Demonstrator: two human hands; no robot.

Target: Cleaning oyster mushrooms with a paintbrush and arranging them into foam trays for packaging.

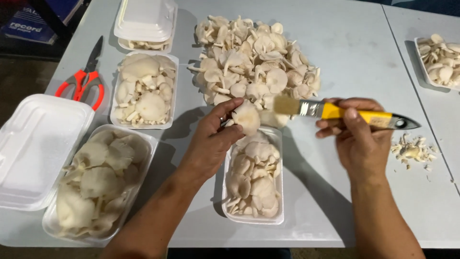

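- White mushroom heap, top centre of frame, loose near table seam; could scatter under a careless elbow.
- Foam tray, bottom centre, brimful; could spill.
- Left hand, centre, pinching one mushroom above tray; thin cap could tear under hard brushing.
- Right hand, right of centre, closed round yellow-handled brush; bristles beside cap.

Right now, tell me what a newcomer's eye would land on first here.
First, the big heap of pale mushrooms at the top centre of the grey table. Next, the yellow-handled brush in the right hand, its bristles against the mushroom held by the left hand above a filled white tray. The orange scissors at far left also stand out.
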